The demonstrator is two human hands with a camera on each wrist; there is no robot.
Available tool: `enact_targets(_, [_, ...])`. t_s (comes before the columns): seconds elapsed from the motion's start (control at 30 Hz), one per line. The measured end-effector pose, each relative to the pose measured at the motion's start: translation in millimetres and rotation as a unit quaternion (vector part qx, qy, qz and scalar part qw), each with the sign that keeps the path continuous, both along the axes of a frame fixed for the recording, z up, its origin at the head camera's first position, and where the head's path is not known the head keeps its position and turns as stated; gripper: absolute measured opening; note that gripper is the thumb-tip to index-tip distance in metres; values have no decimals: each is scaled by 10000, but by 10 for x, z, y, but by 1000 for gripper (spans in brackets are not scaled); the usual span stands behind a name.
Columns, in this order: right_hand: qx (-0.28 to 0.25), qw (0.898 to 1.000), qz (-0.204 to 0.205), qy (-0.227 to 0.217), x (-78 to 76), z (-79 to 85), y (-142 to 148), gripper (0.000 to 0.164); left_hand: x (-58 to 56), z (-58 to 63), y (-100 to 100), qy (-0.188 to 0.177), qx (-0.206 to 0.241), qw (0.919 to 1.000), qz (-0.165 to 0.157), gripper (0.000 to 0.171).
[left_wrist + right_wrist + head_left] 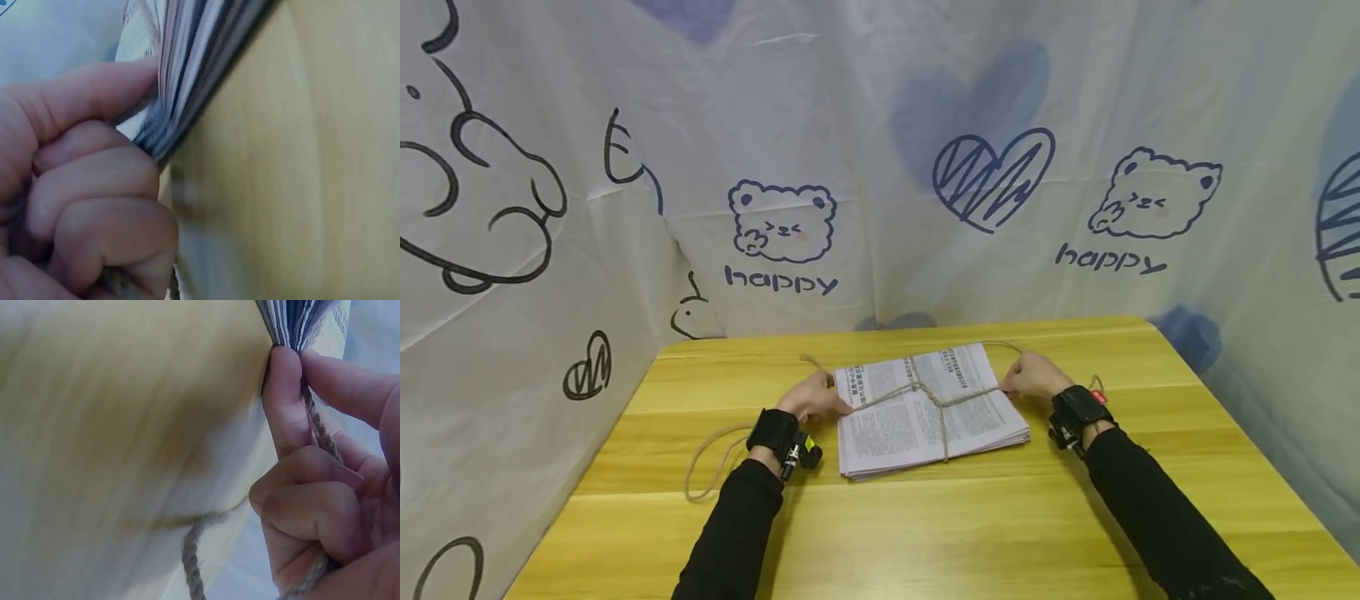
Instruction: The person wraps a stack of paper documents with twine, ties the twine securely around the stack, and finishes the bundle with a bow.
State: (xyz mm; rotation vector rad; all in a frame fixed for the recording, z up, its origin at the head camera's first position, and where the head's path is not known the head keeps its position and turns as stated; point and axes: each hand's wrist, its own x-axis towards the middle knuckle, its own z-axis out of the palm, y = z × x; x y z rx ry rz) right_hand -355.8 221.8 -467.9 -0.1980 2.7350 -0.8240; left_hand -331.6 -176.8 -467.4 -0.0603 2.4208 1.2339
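A stack of folded newspapers (891,437) lies on the table, with twine (955,402) crossing over its top both ways. My left hand (812,396) is at the stack's left edge, its curled fingers gripping a length of twine that shows in the left wrist view below the thumb. At the opposite edge, my right hand (1036,375) holds the other length of twine (322,428) within curled fingers. In the right wrist view, thumb and index finger pinch close around the paper edges (287,322). The stack's underside is hidden.
Loose twine (694,467) loops over the wooden table (1000,533) beside the left forearm. Another twine end (1000,343) curves behind the stack's far right corner. A printed cloth (865,125) hangs behind the table and along both sides.
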Motion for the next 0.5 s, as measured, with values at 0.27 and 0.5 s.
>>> enact_targets(0.27, [16,10000,0,71,1,-5,11,21,2,38,72,-204,-345,9992,22,14])
enact_targets(0.5, [-12,9998,178,129,26,4,-16,20,68,18,43,255,-383,9989,-105,24])
